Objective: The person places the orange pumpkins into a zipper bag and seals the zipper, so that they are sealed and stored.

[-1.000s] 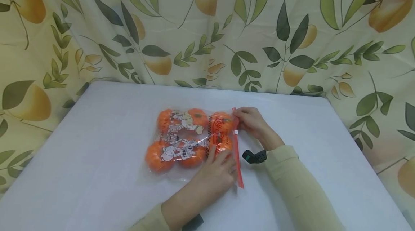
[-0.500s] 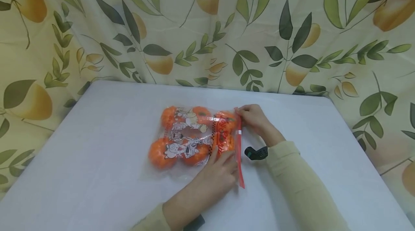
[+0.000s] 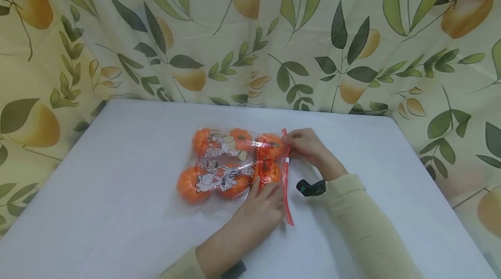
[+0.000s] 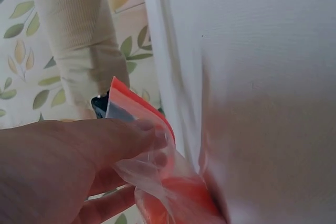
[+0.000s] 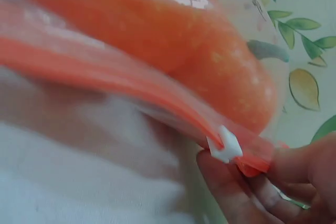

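Note:
A clear printed zip bag (image 3: 225,161) lies on the white table, full of several round orange things (image 3: 192,185) with green tops, like small pumpkins. Along its right side runs a red zip strip (image 3: 286,183) with a white slider (image 5: 224,144). My left hand (image 3: 258,209) pinches the near end of the bag's mouth between thumb and fingers; the left wrist view shows the crumpled film and red edge (image 4: 142,100) there. At the far end, my right hand (image 3: 309,146) pinches the strip, its fingers right beside the slider in the right wrist view.
The white table (image 3: 117,148) reaches back to a cloth backdrop (image 3: 250,52) printed with leaves and fruit. A black wrist camera (image 3: 311,188) sits beneath the right wrist, and another dark device (image 3: 233,269) shows by the left wrist.
The bag and its orange contents have shifted slightly away from the person. Both hands keep their hold at the two ends of the strip, and the head view has swayed a little.

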The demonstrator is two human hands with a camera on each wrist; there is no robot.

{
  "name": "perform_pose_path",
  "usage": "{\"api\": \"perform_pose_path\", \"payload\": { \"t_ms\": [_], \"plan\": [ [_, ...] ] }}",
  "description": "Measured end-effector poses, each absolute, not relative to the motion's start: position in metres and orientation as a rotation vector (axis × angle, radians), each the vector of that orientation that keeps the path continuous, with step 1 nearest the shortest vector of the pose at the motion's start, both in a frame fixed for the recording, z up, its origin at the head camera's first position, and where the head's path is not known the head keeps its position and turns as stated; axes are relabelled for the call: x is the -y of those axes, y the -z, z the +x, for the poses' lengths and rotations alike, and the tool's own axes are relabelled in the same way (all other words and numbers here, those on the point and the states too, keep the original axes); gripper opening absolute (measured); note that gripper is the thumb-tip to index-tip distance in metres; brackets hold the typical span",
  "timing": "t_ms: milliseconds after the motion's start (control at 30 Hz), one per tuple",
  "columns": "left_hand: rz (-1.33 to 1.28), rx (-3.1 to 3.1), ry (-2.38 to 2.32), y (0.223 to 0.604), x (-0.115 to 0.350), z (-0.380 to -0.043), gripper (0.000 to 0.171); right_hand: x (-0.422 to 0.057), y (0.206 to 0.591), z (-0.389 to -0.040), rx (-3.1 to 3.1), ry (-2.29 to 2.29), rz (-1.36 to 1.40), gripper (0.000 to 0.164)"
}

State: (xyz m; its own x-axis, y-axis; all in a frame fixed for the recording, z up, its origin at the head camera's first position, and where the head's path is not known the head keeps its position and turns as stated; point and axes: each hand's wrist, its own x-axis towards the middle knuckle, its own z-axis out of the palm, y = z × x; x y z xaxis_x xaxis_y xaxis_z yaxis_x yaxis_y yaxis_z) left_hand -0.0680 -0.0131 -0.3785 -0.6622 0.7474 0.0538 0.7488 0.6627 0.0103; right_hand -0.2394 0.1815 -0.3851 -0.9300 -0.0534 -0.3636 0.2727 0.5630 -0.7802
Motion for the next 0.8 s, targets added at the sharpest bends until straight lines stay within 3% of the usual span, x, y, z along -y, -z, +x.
{"api": "perform_pose_path", "payload": {
  "t_ms": [400,800],
  "plan": [
    [-1.229,2.747,0.032,0.379,0.012,-0.068,0.039,-0.17,0.385,-0.234,-2.71,1.324,0.17,0.027],
    [-1.224,2.805,0.093,0.378,0.015,-0.07,0.043,-0.185,0.386,-0.228,-2.272,1.412,0.079,0.051]
  ]
}}
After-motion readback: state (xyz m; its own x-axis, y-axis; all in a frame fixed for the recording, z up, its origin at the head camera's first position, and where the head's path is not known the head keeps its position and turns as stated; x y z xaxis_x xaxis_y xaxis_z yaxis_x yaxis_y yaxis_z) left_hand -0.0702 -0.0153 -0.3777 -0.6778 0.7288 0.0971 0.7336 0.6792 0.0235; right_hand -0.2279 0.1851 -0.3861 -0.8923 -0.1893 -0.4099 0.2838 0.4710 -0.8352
